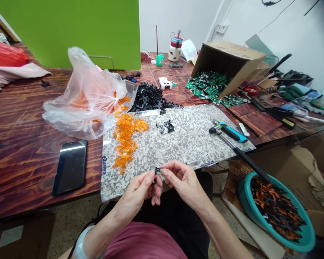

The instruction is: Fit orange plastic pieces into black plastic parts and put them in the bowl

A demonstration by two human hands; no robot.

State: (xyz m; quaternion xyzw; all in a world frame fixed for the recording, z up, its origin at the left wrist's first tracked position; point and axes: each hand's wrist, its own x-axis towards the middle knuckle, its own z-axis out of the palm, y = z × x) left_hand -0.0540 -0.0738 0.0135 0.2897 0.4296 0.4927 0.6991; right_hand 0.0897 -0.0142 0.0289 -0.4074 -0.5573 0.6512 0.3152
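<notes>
Small black part [157, 169]: As I watch remotely, it sits at 6 o'clock from the view's centre, pinched by thumb and fingertips of both the left hand [140, 185] and the right hand [182, 178]; being tiny, it could slip lapward, I judge.
Loose black pieces [169, 126]: central, on the speckled slab [183, 144].
Orange pieces [125, 129]: 9 o'clock, heaped; I suspect lifting one could drag others.
Hammer-like tool [244, 157]: past 3 o'clock, its handle overhanging the teal basin [250, 210]; a forearm knock might tip it in.
Blue print [104, 165]: slab edge, 8 o'clock; I cannot read it.
Phone [70, 167]: also 8 o'clock, dark screen, no brand legible.
</notes>
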